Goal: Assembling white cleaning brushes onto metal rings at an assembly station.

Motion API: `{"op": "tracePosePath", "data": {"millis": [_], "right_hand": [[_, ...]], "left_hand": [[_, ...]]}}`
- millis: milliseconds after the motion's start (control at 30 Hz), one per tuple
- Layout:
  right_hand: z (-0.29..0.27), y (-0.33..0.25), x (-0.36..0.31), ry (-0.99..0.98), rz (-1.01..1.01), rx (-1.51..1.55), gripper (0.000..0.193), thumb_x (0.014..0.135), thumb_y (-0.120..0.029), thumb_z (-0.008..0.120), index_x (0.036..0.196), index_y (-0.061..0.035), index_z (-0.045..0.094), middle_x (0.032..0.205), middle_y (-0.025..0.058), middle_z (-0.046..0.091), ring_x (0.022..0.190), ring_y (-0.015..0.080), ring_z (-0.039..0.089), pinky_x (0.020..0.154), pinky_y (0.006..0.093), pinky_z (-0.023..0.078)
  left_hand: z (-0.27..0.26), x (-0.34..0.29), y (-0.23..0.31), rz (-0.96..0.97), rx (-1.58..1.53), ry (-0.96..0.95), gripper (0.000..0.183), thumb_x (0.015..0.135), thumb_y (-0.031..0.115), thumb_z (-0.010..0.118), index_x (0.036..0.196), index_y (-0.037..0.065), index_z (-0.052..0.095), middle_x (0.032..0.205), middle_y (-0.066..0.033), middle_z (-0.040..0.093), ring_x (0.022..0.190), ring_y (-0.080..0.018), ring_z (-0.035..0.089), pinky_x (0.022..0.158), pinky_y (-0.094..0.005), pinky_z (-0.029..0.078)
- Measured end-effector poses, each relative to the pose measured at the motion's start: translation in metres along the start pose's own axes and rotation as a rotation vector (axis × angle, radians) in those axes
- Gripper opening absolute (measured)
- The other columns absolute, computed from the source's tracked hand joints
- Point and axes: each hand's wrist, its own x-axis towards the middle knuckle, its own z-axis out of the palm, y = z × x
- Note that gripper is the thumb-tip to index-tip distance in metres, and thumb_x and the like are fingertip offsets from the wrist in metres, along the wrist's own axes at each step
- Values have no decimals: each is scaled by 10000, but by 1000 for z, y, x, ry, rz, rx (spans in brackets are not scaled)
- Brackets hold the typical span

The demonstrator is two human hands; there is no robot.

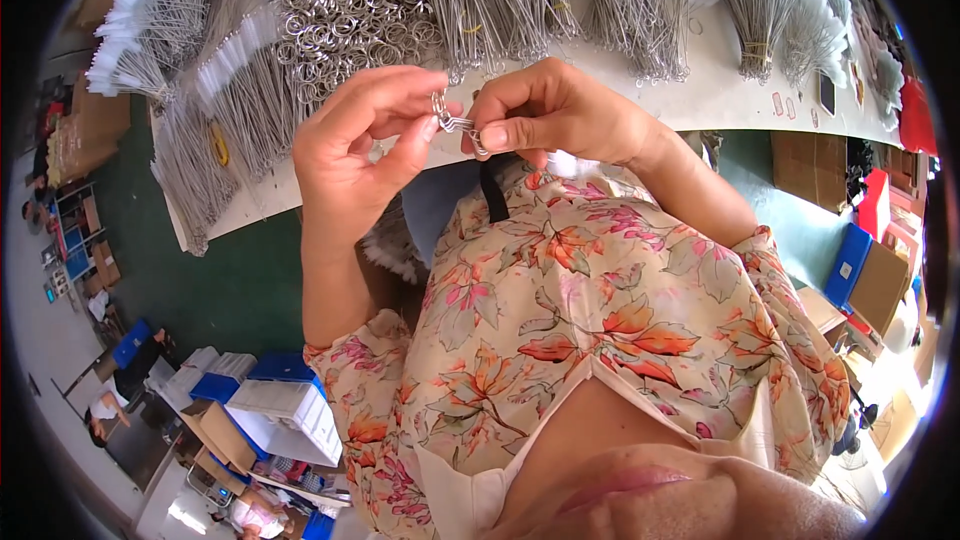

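Two pinches: left hand [358, 145] on metal rings [438, 103], right hand [562, 115] on wire loops [457, 124]; I fear loose fingers dropping one.

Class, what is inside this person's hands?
Small shiny metal pieces with loops show between the left hand and the right hand; whatever their grip covers cannot be seen.

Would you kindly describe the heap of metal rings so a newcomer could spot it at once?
Find the pale table across the top. Just beyond the person's left hand, the ring heap lies between bundles of thin wires. It alone is a loose jumble of shiny loops, without long stems.
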Motion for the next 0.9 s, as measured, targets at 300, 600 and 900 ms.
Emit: {"op": "tracePosePath", "data": {"millis": [300,600,900], "right_hand": [[16,-48,0,287,-157,277,215,812,-249,697,838,-38,662,620,-26,555,503,29,458,461,180,344],[2,-57,7,163,-220,87,218,788,-226,719,839,-22,660,675,5,601,534,51,509,481,188,392],[-4,-73,-2,55,-167,-68,155,866,-144,603,941,-13,637,679,13,597,574,62,535,513,209,430]], "left_hand": [[24,12,13,398,240,293,323,714,-114,639,1033,-106,592,961,-190,635,751,-201,666,679,-264,550],[13,25,25,433,302,245,283,730,-94,634,1012,-98,610,947,-174,645,740,-179,656,650,-251,543],[-5,38,53,217,267,23,187,802,-22,614,985,-60,627,859,-98,622,710,-103,582,637,-209,480]]}}
